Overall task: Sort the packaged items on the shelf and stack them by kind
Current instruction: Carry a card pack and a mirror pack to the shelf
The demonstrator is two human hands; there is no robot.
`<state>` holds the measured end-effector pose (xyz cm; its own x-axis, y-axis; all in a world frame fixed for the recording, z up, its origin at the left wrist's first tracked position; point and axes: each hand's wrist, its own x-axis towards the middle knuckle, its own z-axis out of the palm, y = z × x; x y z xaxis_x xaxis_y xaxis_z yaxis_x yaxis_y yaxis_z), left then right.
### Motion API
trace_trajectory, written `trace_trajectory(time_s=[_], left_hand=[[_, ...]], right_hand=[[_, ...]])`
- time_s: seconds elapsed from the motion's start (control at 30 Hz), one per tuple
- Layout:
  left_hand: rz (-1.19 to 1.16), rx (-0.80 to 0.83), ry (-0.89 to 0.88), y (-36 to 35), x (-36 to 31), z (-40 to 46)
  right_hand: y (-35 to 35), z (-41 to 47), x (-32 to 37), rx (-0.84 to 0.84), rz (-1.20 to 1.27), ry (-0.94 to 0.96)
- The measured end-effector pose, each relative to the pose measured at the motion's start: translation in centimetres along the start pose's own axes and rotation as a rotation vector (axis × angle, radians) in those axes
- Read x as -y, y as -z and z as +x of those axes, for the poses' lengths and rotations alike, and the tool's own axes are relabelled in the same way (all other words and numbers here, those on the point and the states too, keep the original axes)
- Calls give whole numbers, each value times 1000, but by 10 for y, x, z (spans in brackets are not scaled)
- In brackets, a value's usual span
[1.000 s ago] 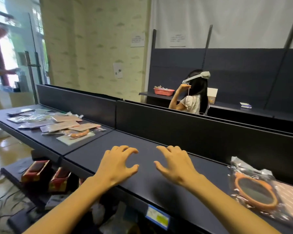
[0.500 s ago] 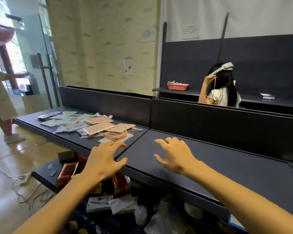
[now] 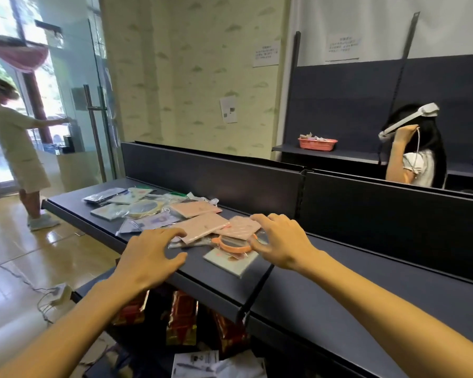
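Shelf (image 3: 153, 271): dark, with your packaged items spread along its left section.
Pink packets (image 3: 202, 226): overlapping mid-shelf, among clear bags.
Your left hand (image 3: 148, 257): fingers spread, hovering at the shelf's front edge, holding nothing.
Your right hand (image 3: 281, 241): fingers spread and curved over the orange ring (image 3: 230, 245); contact unclear.

Matt dark shelf (image 3: 339, 290); glossy clear plastic packets (image 3: 148, 222); shiny floor (image 3: 17, 257).
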<state>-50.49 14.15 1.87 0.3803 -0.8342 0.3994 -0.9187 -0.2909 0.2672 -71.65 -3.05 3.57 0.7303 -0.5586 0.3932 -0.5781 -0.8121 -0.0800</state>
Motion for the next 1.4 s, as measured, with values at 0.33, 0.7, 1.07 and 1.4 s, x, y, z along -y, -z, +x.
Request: trace_trajectory(time_s=[0.33, 0.7, 1.07, 1.4], left_hand=[[-78, 13, 99, -5, 127, 55], [-140, 59, 64, 16, 285, 85], [-188, 102, -32, 22, 396, 115], [-152, 125, -45, 3, 474, 185]], right_hand=[[-61, 124, 77, 74, -23, 67], [-128, 198, 182, 64, -8, -51], [-159, 226, 260, 107, -110, -257], [-186, 297, 261, 105, -139, -367]])
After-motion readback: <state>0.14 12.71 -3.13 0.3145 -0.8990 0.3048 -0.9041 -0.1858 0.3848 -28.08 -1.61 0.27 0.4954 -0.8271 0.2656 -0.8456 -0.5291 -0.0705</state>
